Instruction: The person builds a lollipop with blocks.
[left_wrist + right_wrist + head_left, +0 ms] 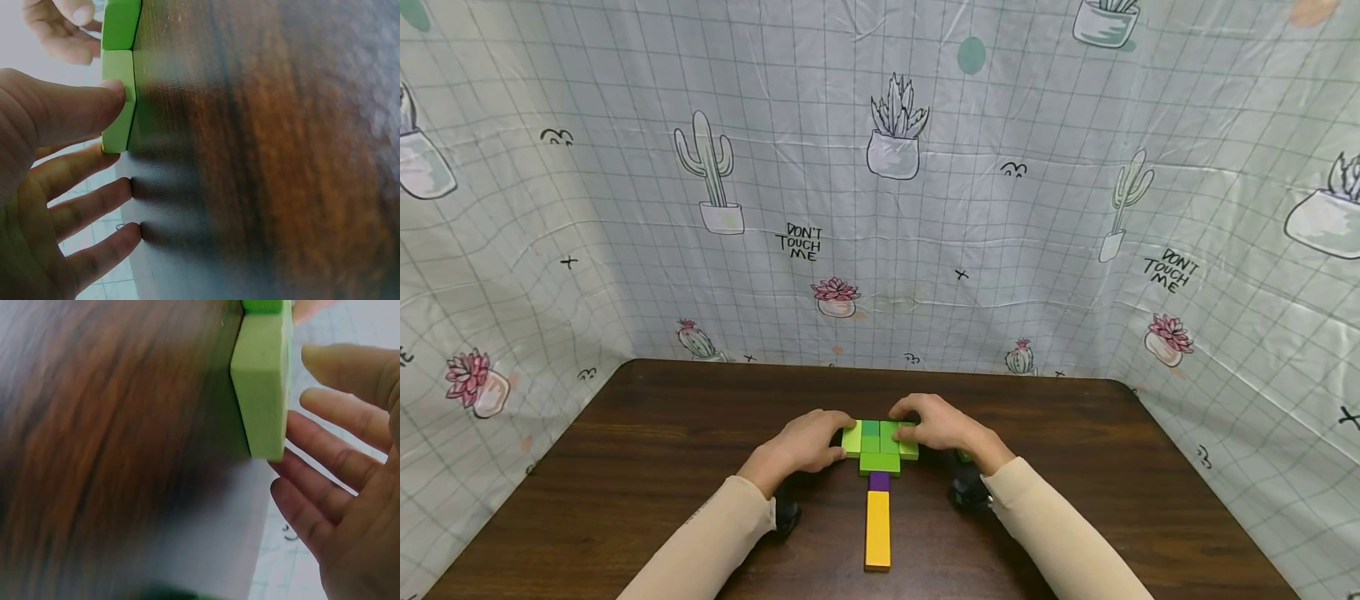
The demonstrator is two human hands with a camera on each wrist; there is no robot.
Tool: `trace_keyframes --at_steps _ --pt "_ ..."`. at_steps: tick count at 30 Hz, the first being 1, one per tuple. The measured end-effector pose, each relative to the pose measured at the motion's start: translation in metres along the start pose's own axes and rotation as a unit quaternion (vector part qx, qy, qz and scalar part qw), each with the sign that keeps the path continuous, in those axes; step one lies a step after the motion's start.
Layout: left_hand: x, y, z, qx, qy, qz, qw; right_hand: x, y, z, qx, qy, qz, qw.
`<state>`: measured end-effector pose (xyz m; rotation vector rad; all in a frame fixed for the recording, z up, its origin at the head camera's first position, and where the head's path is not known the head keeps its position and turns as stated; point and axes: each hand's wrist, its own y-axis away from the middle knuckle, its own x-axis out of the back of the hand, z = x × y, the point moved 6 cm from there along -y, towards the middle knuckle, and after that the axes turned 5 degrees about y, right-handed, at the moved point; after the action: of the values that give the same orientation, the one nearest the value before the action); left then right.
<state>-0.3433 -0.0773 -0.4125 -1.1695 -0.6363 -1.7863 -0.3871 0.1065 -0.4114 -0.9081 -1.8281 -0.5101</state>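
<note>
A flat cluster of green wooden blocks (pixel 871 442) lies on the table in several shades. Its left end is a light green block (pixel 117 128), pinched by my left hand (pixel 805 440) with the thumb on the near side and the index finger behind. The other left fingertips rest on the tabletop. Over the cluster's right part is my right hand (pixel 938 423), fingers loosely spread around its far edge and thumb apart from the right light green block (pixel 259 381). Below the cluster, a purple block (pixel 878 482) and a long yellow-orange block (pixel 877 529) continue in line.
Another green piece (pixel 964 456) sits partly hidden beside the right wrist. Dark wrist-worn devices (pixel 972 493) hang under both sleeves. The brown wooden table (pixel 700 400) ends at a printed cloth backdrop (pixel 880 233) on the far side and both flanks.
</note>
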Motion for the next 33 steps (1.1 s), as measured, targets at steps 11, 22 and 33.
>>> trace_keyframes --at_steps 11,22,33 --pt "0.001 0.000 0.000 -0.004 -0.006 0.003 1.0000 0.007 0.016 0.011 0.012 0.016 -0.014 1.000" --pt "0.000 0.001 0.001 0.003 -0.001 -0.001 1.0000 0.004 0.018 0.010 0.016 0.030 -0.015 0.999" --pt "0.000 0.001 0.000 0.000 -0.006 -0.001 1.0000 0.006 0.022 0.012 0.013 0.037 -0.018 0.999"
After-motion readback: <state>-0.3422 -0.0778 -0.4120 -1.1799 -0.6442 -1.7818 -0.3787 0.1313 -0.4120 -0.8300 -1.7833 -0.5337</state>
